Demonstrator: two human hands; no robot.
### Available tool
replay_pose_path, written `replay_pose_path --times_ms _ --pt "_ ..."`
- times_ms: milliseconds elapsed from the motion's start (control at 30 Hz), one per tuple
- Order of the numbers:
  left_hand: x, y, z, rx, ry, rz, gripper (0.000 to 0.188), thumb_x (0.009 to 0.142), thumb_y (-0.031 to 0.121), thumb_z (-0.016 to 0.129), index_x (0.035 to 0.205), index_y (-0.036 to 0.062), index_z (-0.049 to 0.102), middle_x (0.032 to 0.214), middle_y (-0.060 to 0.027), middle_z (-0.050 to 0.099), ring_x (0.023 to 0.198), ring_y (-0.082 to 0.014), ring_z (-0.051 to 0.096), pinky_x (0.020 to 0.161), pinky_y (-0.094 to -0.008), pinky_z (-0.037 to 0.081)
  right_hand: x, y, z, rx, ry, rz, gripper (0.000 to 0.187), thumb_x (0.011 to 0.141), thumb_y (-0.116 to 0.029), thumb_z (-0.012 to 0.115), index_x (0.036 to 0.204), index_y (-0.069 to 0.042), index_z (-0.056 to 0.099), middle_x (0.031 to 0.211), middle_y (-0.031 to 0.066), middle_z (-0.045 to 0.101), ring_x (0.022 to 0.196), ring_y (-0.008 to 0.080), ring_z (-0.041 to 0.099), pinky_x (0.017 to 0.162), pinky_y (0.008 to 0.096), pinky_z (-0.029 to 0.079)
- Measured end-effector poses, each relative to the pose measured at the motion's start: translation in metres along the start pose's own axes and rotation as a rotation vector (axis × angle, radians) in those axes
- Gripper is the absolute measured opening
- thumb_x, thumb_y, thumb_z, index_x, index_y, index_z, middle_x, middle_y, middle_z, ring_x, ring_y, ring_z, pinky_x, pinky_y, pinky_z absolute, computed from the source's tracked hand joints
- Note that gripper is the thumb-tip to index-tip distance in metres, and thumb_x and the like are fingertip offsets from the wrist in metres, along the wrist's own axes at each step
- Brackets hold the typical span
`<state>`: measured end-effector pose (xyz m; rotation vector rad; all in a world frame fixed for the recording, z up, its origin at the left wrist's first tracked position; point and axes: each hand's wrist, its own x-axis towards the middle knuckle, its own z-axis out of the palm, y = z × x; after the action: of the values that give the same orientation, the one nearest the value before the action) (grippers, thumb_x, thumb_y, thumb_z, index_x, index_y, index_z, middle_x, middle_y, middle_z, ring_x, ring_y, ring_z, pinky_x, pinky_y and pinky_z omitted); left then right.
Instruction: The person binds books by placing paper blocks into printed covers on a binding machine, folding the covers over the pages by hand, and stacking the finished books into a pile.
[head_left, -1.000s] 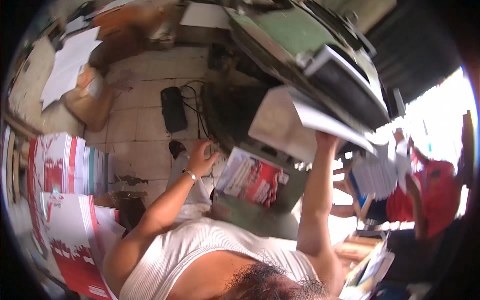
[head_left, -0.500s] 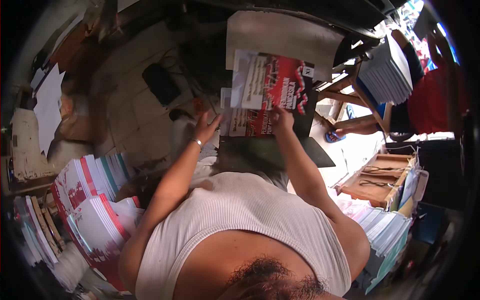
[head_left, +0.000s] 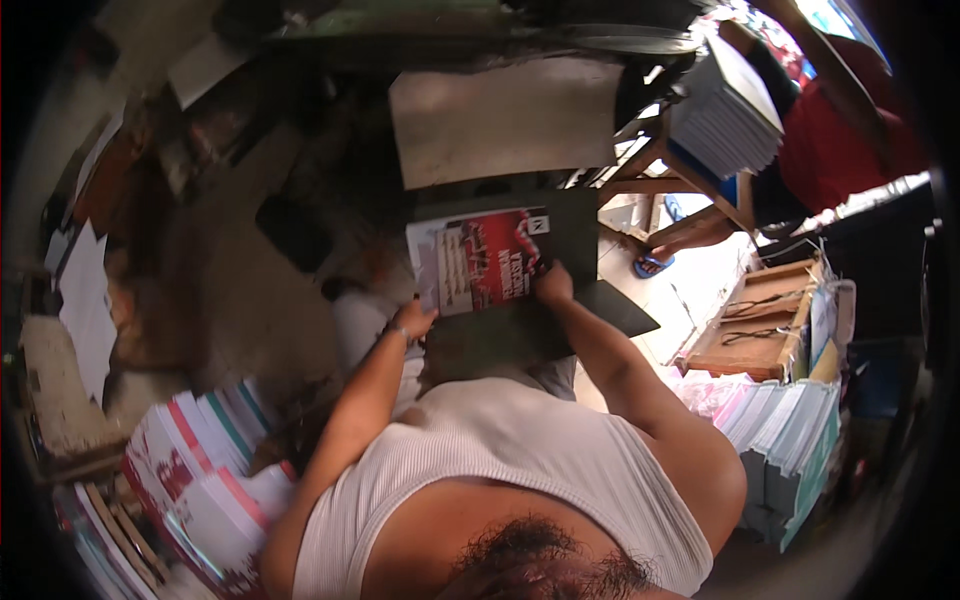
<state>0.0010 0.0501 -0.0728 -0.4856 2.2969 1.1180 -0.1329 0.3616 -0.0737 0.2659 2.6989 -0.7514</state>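
A red and white printed cover sheet (head_left: 482,262) lies over a dark green board (head_left: 500,345) in front of me; whether more than one sheet is stacked there I cannot tell. At its lower left corner my left hand (head_left: 414,319) grips the edge, a bracelet on the wrist. My right hand (head_left: 553,284) is closed on its lower right edge, the fingertips partly hidden. Just beyond the board, a large pale sheet (head_left: 505,125) rests on a dark surface.
Book stacks with red and teal spines (head_left: 195,450) stand at my left. On the right are a wooden tray (head_left: 755,320), bundled booklets (head_left: 790,430) and a paper stack (head_left: 725,110) on a wooden stool (head_left: 735,205). A person in red (head_left: 845,130) is beyond it.
My right hand has brought the upper cover sheet down toward me, over the one beneath. My left hand, earlier open and apart, has taken hold of the left corner. The view has shifted.
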Motion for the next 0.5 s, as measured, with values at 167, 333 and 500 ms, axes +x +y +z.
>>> replay_pose_path --times_ms 167,333,500 --pt "0.027 -0.042 0.014 -0.009 0.046 -0.051 0.064 0.079 0.036 0.079 0.124 -0.0064 0.061 0.119 -0.0282 0.066 0.115 -0.0404 0.063 0.097 -0.0441 0.050 -0.021 -0.032 -0.019 0.153 -0.045 0.134 0.063 0.080 -0.015 0.069 0.140 -0.008 0.049 0.133 0.0280 0.058 0.130 0.0406 0.053 0.108 0.0486 0.043" --pt "0.029 -0.053 0.030 -0.030 0.318 0.100 0.076 0.070 0.031 0.088 0.130 -0.0013 0.055 0.118 -0.0250 0.068 0.113 -0.0393 0.065 0.096 -0.0432 0.052 -0.065 -0.080 -0.015 -0.242 0.198 -0.571 0.089 0.078 -0.024 0.075 0.155 -0.019 0.031 0.158 0.0265 0.022 0.149 0.0438 0.019 0.116 0.0702 0.010" --pt "0.023 -0.028 0.016 -0.036 0.241 0.052 0.064 0.076 0.029 0.082 0.126 -0.0013 0.054 0.118 -0.0249 0.067 0.112 -0.0397 0.065 0.094 -0.0428 0.052 -0.056 -0.098 0.069 -0.247 -0.029 -1.147 0.091 0.084 -0.025 0.069 0.160 -0.026 0.020 0.163 0.0283 0.014 0.154 0.0438 0.009 0.118 0.0698 0.002"
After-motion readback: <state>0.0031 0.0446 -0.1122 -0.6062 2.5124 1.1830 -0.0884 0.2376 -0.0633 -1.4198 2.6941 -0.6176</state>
